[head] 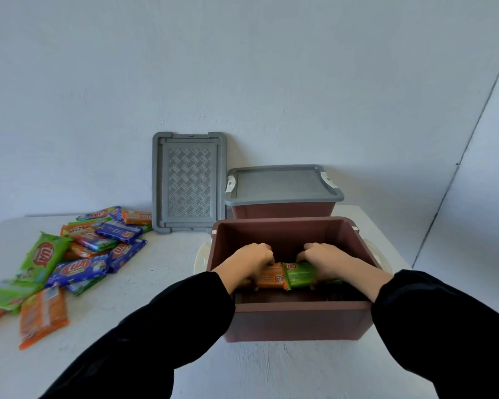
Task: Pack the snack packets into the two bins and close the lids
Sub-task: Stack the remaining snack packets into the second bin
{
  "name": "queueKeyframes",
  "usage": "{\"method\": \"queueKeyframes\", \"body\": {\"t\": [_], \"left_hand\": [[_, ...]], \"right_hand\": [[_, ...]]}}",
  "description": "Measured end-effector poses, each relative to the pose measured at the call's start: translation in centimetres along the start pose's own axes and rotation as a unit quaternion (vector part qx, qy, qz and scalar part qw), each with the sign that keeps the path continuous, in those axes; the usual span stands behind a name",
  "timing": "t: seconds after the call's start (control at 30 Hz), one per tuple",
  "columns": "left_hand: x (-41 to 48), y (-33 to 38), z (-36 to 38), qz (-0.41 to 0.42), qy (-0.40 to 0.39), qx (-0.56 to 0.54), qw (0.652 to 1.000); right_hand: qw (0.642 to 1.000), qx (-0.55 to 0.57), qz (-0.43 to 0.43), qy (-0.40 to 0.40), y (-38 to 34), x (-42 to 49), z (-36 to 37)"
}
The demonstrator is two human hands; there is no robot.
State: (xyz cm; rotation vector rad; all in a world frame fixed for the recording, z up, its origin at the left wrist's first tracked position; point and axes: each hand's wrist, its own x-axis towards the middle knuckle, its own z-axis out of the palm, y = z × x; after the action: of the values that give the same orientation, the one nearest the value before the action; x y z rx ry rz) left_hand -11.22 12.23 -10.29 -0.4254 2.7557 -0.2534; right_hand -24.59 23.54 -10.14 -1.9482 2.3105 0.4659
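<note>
Black sleeves [162,332] filled the bottom of the view, both cut off by the lower edge, and they covered the near corners of the open bin [297,321]. Inside that brown bin, the left hand [249,262] curled its fingers round an orange packet [271,279], and the right hand [327,259] curled round a green packet [303,275]. Both packets lay end to end and touching, low in the bin. Both sets of fingertips were tucked behind the packets and could not be made out, and the near wall hid most of the bin's floor. White latches [202,254] stuck out from the bin's sides, the right one largely behind the right forearm.

Just behind stood a closed bin [283,210] with its grey lid [280,182] on; the open bin's far wall hid its lower part, and its contents could not be seen. A loose lid [189,182] leaned upright against the wall [242,67], beside the closed bin on its left. Well to the left on the white table [156,298] lay a pile of packets [84,254] in green, blue and orange, overlapping one another. The nearest ones were blurred, and the left edge of the view cut some of them off.
</note>
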Motion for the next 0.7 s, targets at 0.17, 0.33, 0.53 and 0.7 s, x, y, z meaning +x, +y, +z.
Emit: {"method": "queueKeyframes", "body": {"t": [0.17, 0.33, 0.53, 0.7], "left_hand": [[-0.8, -0.7, -0.3, -0.016, 0.018, -0.108, 0.994], [-5.9, -4.3, -2.7, -0.038, 0.202, -0.356, 0.912], [-16.5, -13.7, 0.0, -0.151, 0.315, -0.392, 0.851], [-26.6, -19.9, 6.1, -0.305, 0.332, -0.391, 0.802]], "right_hand": [[0.998, 0.052, 0.023, 0.011, -0.6, -0.3, -1.0], [0.972, 0.192, 0.043, 0.126, -2.9, -0.2, -5.6], [0.937, 0.267, -0.041, 0.223, -12.8, 3.3, -12.8], [0.926, 0.273, -0.152, 0.213, -24.6, 7.9, -16.7]]}}
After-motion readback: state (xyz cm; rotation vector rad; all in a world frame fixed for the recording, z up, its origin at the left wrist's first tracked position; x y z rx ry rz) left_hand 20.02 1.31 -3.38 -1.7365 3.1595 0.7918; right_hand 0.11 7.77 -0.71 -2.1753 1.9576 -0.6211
